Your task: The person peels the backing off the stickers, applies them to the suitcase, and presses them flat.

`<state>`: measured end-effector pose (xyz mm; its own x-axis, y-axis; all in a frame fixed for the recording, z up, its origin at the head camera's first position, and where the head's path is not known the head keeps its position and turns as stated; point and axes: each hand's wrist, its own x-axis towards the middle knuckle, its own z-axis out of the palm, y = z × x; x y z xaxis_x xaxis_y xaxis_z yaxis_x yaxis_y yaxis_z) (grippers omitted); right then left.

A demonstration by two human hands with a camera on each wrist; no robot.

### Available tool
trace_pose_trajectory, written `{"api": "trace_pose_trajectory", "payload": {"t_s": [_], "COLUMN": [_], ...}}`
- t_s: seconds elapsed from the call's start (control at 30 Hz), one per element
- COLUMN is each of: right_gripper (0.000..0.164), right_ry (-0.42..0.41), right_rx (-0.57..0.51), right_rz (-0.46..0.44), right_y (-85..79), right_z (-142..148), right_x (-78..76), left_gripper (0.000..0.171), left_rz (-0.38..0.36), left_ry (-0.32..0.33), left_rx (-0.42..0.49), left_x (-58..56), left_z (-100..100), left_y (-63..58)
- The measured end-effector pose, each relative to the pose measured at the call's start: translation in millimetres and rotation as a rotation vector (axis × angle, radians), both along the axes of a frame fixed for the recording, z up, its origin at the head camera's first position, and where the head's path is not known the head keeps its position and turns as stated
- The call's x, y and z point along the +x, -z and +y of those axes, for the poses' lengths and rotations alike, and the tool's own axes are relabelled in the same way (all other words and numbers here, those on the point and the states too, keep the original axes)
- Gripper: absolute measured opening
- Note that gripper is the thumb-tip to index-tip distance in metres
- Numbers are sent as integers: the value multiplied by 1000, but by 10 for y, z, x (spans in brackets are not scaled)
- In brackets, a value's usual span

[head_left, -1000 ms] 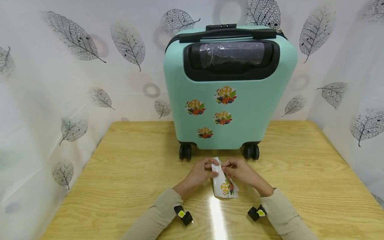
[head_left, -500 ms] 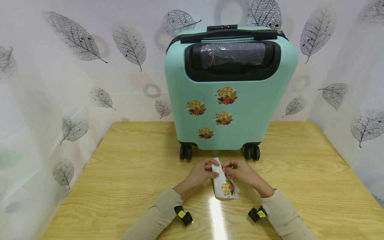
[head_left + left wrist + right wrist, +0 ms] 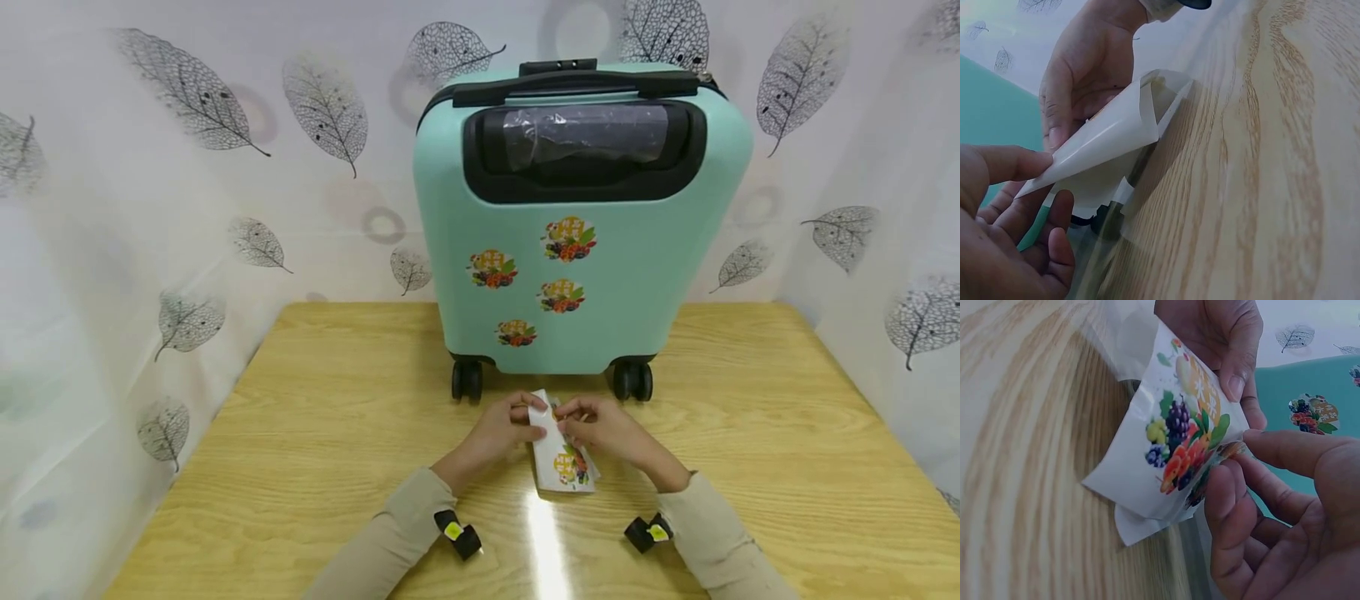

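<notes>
Over the tabletop [image 3: 352, 433], before the suitcase [image 3: 622, 283], the left hand [image 3: 497, 429] has its grip on the sheet [image 3: 547, 458]; the right hand [image 3: 603, 429] pinches, it seems, a sticker [image 3: 1230, 450]. Peeling appears in progress; next probably needs one slow, steady pull.

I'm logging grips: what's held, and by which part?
A folded white sticker sheet: in the head view, the left hand pinches its upper left edge; the right hand pinches at its upper right edge, the exact layer unclear.

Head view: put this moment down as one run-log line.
left hand: pinches sticker sheet | right hand: pinches same sheet | suitcase: upright on table, four fruit stickers on facing side
</notes>
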<state>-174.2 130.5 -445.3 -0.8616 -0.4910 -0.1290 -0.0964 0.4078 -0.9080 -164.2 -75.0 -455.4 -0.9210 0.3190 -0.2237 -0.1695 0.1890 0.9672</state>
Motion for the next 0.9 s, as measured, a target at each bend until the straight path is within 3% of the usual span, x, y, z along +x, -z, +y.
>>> {"api": "trace_pose_trajectory", "payload": {"t_s": [0.3, 0.67, 0.9], "right_gripper": [16, 15, 16], "right_ry": [7, -48, -67], "right_rx": [29, 60, 60], "right_rz": [35, 86, 89], "right_y": [14, 11, 0], "right_z": [23, 42, 29], "right_x": [-26, -26, -24], "left_gripper": [29, 30, 30], "left_rz": [1, 14, 50], "left_ry": [11, 59, 89], "left_rx": [-11, -16, -78], "left_x": [-19, -36, -39], "left_z": [-9, -9, -10], "left_y": [7, 15, 47]}}
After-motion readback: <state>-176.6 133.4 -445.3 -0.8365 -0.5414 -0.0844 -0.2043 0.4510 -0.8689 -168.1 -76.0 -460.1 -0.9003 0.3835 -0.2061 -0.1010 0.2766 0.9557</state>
